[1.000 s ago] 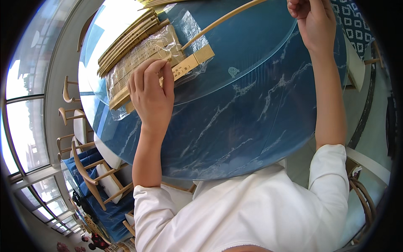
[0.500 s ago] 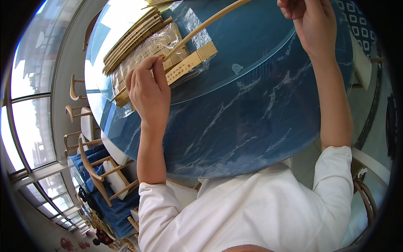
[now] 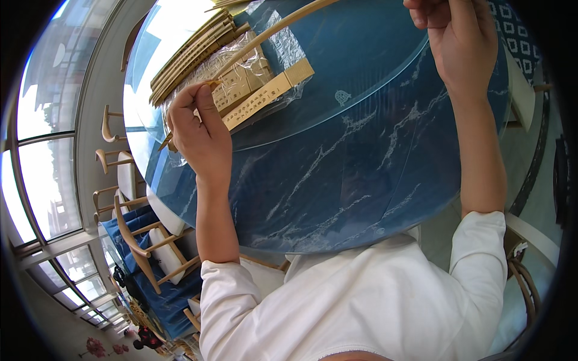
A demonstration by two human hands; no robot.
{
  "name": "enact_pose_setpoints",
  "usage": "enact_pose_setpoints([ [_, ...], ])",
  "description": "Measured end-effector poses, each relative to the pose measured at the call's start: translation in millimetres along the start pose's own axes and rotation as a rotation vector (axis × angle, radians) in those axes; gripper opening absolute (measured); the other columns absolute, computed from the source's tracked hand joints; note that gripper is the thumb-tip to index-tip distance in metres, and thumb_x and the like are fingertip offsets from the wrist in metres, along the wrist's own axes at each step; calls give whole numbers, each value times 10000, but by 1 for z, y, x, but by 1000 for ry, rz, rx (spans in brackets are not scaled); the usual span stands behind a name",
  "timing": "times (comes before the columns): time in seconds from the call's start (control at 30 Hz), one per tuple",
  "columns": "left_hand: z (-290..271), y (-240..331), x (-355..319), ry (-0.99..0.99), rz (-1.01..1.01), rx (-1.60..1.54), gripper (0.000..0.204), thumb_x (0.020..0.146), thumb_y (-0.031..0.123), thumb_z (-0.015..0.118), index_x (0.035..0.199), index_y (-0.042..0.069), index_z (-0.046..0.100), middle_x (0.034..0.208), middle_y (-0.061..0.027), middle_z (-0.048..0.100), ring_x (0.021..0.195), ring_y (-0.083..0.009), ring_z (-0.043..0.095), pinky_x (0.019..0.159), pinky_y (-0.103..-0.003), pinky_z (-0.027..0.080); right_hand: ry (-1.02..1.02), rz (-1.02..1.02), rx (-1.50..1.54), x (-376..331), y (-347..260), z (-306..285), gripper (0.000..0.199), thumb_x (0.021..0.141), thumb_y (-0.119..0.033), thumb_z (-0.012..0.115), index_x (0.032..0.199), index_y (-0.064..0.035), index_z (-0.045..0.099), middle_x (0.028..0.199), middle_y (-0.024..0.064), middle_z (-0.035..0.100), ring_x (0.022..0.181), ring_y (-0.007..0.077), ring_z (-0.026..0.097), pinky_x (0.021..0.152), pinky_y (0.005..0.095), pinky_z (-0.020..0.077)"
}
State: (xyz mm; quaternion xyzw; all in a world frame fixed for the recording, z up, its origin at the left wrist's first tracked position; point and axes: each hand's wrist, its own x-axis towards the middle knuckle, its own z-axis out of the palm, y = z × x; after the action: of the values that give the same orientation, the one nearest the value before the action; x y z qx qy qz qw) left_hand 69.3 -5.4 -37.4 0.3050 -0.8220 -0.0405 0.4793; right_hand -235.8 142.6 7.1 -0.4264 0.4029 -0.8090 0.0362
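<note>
My left hand (image 3: 201, 129) pinches a long, thin, pale wooden strip (image 3: 280, 25) between thumb and fingers. From there the strip slants up to the right and runs out at the top edge. A pointed tip (image 3: 165, 142) shows on the other side of this hand; whether it belongs to the same strip is unclear. My right hand (image 3: 460, 42) is raised at the upper right with its fingers curled in. Its fingertips are partly cut off, so anything in them is hidden. Under the strip lie tan paper packs (image 3: 256, 71) in clear plastic.
A bundle of bamboo sticks (image 3: 191, 53) lies beside the packs, at the far left of the round blue marbled table (image 3: 337, 192). Crumpled plastic (image 3: 283, 39) lies by the packs. Wooden chairs (image 3: 135, 240) stand at the left, near large windows (image 3: 48, 186).
My left hand has moved slightly left and down along with the strip's end. My right hand has shifted a little to the right. The packs lie as before.
</note>
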Motion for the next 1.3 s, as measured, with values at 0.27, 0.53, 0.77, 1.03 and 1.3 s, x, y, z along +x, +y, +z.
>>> enact_pose_setpoints([
  [0.27, -1, 9, 3, 6, -53, -167, 155, 1096, 167, 629, 1146, 21, 618, 1072, -91, 745, 894, -129, 663, 802, -277, 539, -106, -68, 13, -2, 0, -2, 220, 1157, -280, 486, 1092, -89, 571, 754, 56, 675, 589, 90, 607, 488, 224, 445],
  [0.53, -6, 11, 4, 7, -90, -105, 188, 1103, 200, 623, 1157, 20, 611, 1051, -91, 732, 901, -116, 678, 794, -259, 536, -132, -133, -58, -2, 3, -4, 221, 1161, -279, 474, 1104, -85, 565, 769, 59, 687, 586, 87, 611, 493, 218, 457],
  [0.77, -6, 7, 4, 12, -70, -101, 198, 1105, 213, 621, 1155, 22, 608, 1057, -87, 743, 918, -114, 684, 803, -257, 537, -157, -138, -71, -3, 2, -4, 222, 1162, -279, 467, 1120, -80, 558, 782, 63, 699, 586, 89, 621, 499, 209, 477],
  [1.03, -7, 10, 4, 6, -102, -111, 195, 1108, 219, 614, 1163, 33, 601, 1091, -98, 763, 950, -121, 700, 808, -256, 543, -180, -181, -119, -7, 1, -1, 228, 1161, -285, 465, 1139, -73, 548, 807, 77, 721, 625, 101, 665, 518, 214, 512],
  [1.3, -6, 8, 5, -49, -79, -180, 149, 1098, 169, 625, 1144, 26, 616, 1109, -103, 763, 933, -120, 685, 821, -263, 537, -169, 32, -40, -9, 10, -3, 219, 1155, -279, 483, 1137, -71, 550, 842, 98, 749, 661, 130, 702, 555, 246, 557],
])
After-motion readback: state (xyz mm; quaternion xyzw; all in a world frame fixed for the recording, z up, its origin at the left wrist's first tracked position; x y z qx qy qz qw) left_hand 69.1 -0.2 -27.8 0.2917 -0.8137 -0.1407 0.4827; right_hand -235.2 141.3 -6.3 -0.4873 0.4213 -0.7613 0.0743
